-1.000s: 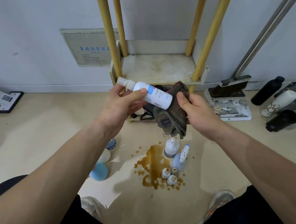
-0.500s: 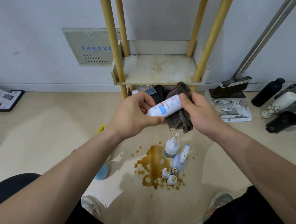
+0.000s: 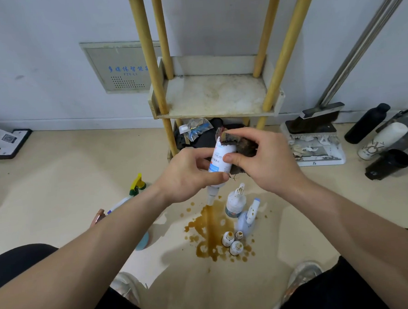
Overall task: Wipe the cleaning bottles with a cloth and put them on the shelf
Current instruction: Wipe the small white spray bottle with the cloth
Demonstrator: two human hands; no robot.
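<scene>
A white bottle [image 3: 218, 161] with a blue label hangs nozzle-down in front of me. My left hand [image 3: 190, 174] grips its lower part. My right hand [image 3: 264, 160] holds a dark cloth [image 3: 239, 142] pressed over the bottle's upturned base, thumb on the label. Behind them stands the shelf [image 3: 215, 94] with yellow posts, its stained white middle board bare. On the floor below, a white bottle [image 3: 235, 201], a pale blue spray bottle [image 3: 247, 217] and three small dropper bottles [image 3: 232, 242] stand in a brown spill [image 3: 209, 232].
A yellow-green spray bottle [image 3: 134, 193] and a blue round thing [image 3: 142, 241] lie left of my arm. A dustpan with brush [image 3: 316, 143] and dark and white flasks [image 3: 382, 140] sit at the right. Clutter fills the shelf's bottom level [image 3: 197, 131]. My shoes frame the spill.
The bottle has turned from lying sideways to nozzle-down. My right hand has brought the cloth over its upturned base, and both hands sit closer together.
</scene>
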